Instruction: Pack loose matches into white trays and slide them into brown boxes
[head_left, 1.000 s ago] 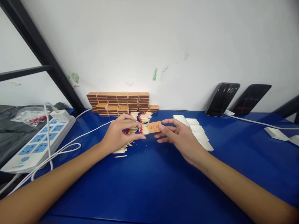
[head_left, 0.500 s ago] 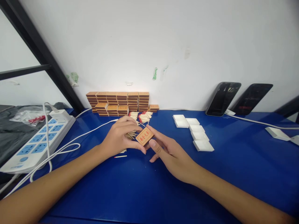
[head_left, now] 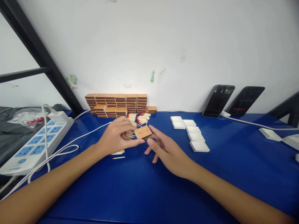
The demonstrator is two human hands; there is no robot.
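Note:
A tan matchbox [head_left: 143, 132] with red lettering is tilted up off the blue table, between my hands. My left hand [head_left: 116, 134] grips it from the left, with the thumb along its lower edge and the fingers at its left end. My right hand [head_left: 171, 154] is beside its right end, thumb and fingers apart; whether the index finger touches the box I cannot tell. Matches [head_left: 128, 135] lie partly hidden behind my left hand. Two heaps of red-tipped matches [head_left: 143, 118] are farther back. A single match [head_left: 118, 157] lies in front of my left hand.
Stacked matchboxes [head_left: 115, 101] stand against the wall. Several white box trays [head_left: 195, 137] lie to the right. Two phones [head_left: 218, 101] lean at the back right. A power strip [head_left: 38, 140] with white cables [head_left: 67, 144] occupies the left side.
The matchbox has turned to lie more level and shifted slightly up and left. The right thumb has come away from its lower corner, and the right fingers have loosened. The view has shifted slightly.

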